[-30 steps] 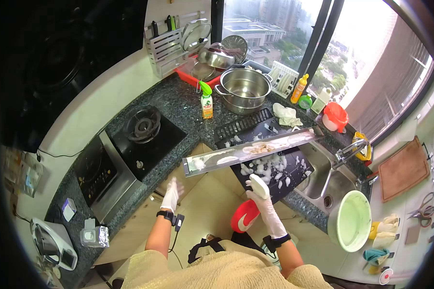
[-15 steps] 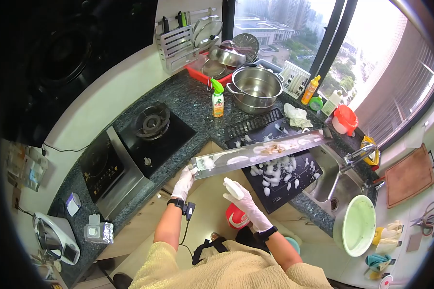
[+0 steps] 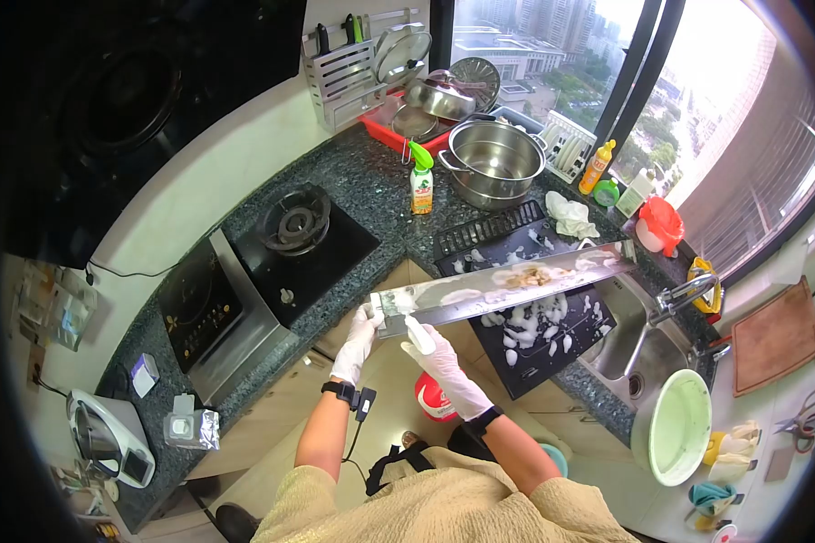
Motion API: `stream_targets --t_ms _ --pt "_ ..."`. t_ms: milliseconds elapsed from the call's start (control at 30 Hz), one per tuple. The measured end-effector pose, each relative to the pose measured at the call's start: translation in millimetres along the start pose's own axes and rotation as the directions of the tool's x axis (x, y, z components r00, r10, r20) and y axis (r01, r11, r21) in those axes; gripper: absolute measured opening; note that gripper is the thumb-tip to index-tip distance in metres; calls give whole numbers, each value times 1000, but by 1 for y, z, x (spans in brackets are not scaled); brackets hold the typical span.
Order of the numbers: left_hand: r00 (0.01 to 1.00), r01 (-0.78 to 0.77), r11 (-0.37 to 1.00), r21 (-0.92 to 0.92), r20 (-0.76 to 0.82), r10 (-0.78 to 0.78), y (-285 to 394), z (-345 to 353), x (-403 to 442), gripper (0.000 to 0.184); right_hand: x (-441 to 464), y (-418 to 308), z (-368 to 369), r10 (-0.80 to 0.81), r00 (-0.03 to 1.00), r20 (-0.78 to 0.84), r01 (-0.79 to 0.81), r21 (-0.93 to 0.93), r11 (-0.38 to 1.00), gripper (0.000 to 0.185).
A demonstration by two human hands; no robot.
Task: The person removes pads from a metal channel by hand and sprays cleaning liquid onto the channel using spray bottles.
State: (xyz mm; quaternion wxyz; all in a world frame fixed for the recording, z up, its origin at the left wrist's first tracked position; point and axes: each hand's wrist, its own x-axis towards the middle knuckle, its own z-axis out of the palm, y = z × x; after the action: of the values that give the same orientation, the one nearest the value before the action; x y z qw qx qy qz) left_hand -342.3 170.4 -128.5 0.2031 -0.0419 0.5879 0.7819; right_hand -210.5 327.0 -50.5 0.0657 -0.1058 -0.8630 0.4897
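My left hand (image 3: 359,340), in a white glove, grips the near-left end of a long metal panel (image 3: 493,288). The panel slants up to the right over the counter and sink, with white foam and a brown stain on its face. My right hand (image 3: 447,364), also gloved, is closed around a white sponge (image 3: 419,336) at the panel's lower edge; whether the sponge presses on the metal I cannot tell. Beneath the panel lies a black board-like plate (image 3: 539,362) dotted with foam, jutting past the counter's front edge.
A steel sink (image 3: 627,348) with a tap (image 3: 684,294) is at the right, beside a pale green basin (image 3: 679,425). A steel pot (image 3: 493,163), a spray bottle (image 3: 421,185) and a white cloth (image 3: 570,217) stand behind. A gas burner (image 3: 294,222) is at left.
My right hand has brought the sponge up and left to the panel's left end, closer to my left hand. The whole view has shifted slightly; my left hand still holds the panel.
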Motion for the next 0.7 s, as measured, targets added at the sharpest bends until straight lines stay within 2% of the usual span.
stream_targets --t_ms 33,67,167,267,367,467,567,667,700 --pt "1000 7 1000 -1 7 -7 1 1 -1 32 2 -7 3 10 1000 1 -10 -32 999 39" --pt "1000 15 1000 -3 12 -15 9 6 -7 32 6 -5 11 -50 998 -48 42 -162 986 37" --pt "1000 23 1000 18 12 -24 18 11 -15 33 8 -16 7 24 1000 7 -22 -209 978 39" --pt "1000 -1 1000 18 19 0 21 11 -14 33 4 -10 7 -69 998 -12 69 19 997 40" --pt "1000 -14 1000 4 12 14 18 12 -15 33 1 -6 4 -23 1000 14 22 55 998 43" --pt "1000 -4 1000 5 10 4 19 11 -15 33 2 -4 3 12 1000 -17 -14 -144 990 43" --pt "1000 11 1000 -11 8 -11 20 12 -15 33 -3 -1 0 -31 999 10 32 -111 993 42" --pt "1000 -3 1000 6 -3 3 26 17 -24 33 -4 -1 3 -107 994 -31 109 73 991 41" --pt "1000 -16 1000 20 -7 16 31 21 -27 33 -4 -2 3 -81 996 -41 82 41 996 41"
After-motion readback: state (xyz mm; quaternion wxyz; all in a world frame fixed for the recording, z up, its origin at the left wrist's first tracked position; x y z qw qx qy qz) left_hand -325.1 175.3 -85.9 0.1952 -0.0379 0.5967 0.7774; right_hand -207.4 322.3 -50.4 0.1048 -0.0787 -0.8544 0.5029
